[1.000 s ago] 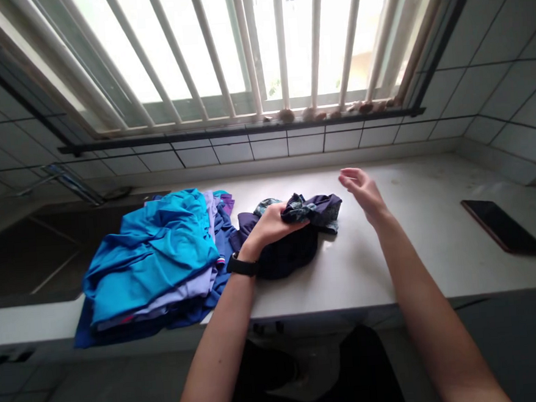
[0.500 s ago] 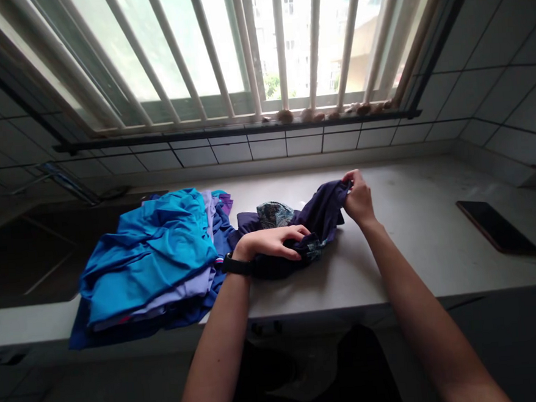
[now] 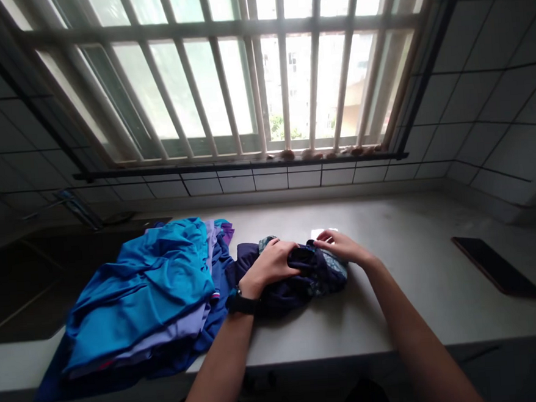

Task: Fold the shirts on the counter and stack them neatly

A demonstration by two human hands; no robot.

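Note:
A dark purple garment (image 3: 279, 295) with pale blue patterned patches lies bunched on the counter in front of me. On its left part rests my left hand (image 3: 272, 265), wearing a black wristband, thumb and fingers apart over a dark fold. My right hand (image 3: 340, 246) is at the garment's upper right, its fingertips closed on a dark edge of the cloth. One patterned patch shows beneath the right hand, and another is partly behind the left. Just left of the garment is a stack of clothes (image 3: 141, 289), bright blue on top with lilac and darker blue layers below.
A dark phone (image 3: 497, 267) lies on the pale counter (image 3: 416, 288) at the right. To the left are a dark sink (image 3: 17, 286) and a metal faucet (image 3: 79, 209). Behind the counter rises a tiled wall with a barred window (image 3: 242, 92).
My right hand has brought the raised garment edge leftward and down over the rest. My left hand has shifted slightly left across the cloth. The view has tilted up.

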